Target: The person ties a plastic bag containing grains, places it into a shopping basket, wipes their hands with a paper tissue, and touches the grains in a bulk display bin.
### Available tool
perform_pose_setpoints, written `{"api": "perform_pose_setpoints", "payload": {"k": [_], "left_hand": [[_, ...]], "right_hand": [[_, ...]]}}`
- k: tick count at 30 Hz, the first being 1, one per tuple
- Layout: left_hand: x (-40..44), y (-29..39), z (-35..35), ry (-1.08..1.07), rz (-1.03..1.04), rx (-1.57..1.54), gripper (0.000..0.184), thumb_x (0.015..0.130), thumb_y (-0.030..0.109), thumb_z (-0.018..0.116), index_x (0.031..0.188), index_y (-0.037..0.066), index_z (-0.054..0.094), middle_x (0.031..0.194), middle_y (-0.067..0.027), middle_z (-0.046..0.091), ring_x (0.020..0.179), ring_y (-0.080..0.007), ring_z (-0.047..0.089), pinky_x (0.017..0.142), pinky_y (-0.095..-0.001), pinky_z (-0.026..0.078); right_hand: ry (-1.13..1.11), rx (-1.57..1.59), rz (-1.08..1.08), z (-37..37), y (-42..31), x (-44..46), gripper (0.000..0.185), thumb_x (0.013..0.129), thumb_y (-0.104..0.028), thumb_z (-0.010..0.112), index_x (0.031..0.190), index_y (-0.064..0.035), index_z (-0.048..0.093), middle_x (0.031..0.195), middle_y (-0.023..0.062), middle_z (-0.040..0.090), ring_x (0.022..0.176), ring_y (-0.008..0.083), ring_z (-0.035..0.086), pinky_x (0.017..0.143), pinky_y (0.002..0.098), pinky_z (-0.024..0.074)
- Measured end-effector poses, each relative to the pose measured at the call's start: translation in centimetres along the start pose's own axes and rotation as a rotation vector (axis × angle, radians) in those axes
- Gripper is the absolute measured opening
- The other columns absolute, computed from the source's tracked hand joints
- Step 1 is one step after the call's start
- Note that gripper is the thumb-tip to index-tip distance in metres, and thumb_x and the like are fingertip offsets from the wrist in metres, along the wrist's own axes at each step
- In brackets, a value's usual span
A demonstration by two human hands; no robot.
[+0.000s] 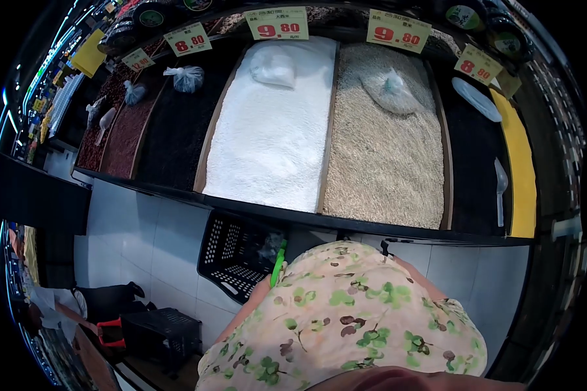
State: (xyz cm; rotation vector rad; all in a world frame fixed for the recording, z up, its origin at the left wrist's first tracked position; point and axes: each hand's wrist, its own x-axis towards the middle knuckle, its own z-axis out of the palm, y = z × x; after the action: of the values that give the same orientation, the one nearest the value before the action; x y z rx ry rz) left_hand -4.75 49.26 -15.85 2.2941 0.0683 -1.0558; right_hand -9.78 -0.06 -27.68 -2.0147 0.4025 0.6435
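Note:
At the lower middle my left hand (265,283) is closed on the green handle (278,263) of a black plastic basket (225,253). A clear plastic bag (271,247) lies inside the basket, which hangs beside the floral garment (372,313). My right hand (398,260) is mostly hidden behind the garment, near a small black object (386,247); its fingers cannot be made out.
A display of bins spans the front, with white grains (267,143), beige grains (385,163) and dark grains (176,124). Price signs (278,25) stand behind. A scoop (500,189) lies at right. Another person (107,303) is at lower left by a black crate (160,332).

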Motion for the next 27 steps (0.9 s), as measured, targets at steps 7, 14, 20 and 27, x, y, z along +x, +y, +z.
{"api": "perform_pose_setpoints", "payload": {"k": [7,14,20,27], "left_hand": [[0.1,-0.1,-0.7,-0.020,0.041,0.033,0.046,0.083,0.031,0.059,0.120,0.005,0.051,0.106,-0.0227,0.061,0.099,-0.0346,0.060,0.083,-0.0394,0.047],[0.5,0.4,-2.4,-0.068,0.084,0.081,0.049,0.082,0.029,0.061,0.122,0.004,0.051,0.109,-0.0222,0.061,0.101,-0.0333,0.060,0.085,-0.0381,0.047],[0.3,2.6,-5.5,-0.130,0.155,0.107,0.051,0.082,0.028,0.062,0.124,0.003,0.050,0.112,-0.0218,0.060,0.103,-0.0322,0.060,0.086,-0.0369,0.047],[1.5,10.2,-9.8,0.134,0.287,-0.058,0.046,0.082,0.016,0.062,0.125,0.001,0.053,0.121,-0.0190,0.057,0.112,-0.0252,0.055,0.094,-0.0325,0.042]], "right_hand": [[0.051,-0.104,0.007,1.1,1.8,0.1,0.033,0.073,-0.034,0.067,0.092,-0.0075,0.068,0.088,0.0170,0.066,0.083,0.0290,0.062,0.072,0.0369,0.0490],[-0.103,-0.543,0.146,0.7,1.7,-0.1,0.036,0.072,-0.041,0.061,0.089,-0.0099,0.068,0.094,0.0201,0.065,0.090,0.0379,0.061,0.075,0.0424,0.0491],[-0.175,0.052,0.389,-4.9,-7.2,-6.1,0.024,0.076,-0.024,0.063,0.083,-0.0016,0.067,0.061,0.0070,0.060,0.046,0.0158,0.056,0.041,0.0290,0.0463],[0.256,0.871,0.012,-12.8,-17.8,-11.8,0.021,0.086,-0.027,0.059,0.082,-0.0070,0.061,0.068,0.0013,0.059,0.052,0.0093,0.053,0.042,0.0227,0.0411]]}}
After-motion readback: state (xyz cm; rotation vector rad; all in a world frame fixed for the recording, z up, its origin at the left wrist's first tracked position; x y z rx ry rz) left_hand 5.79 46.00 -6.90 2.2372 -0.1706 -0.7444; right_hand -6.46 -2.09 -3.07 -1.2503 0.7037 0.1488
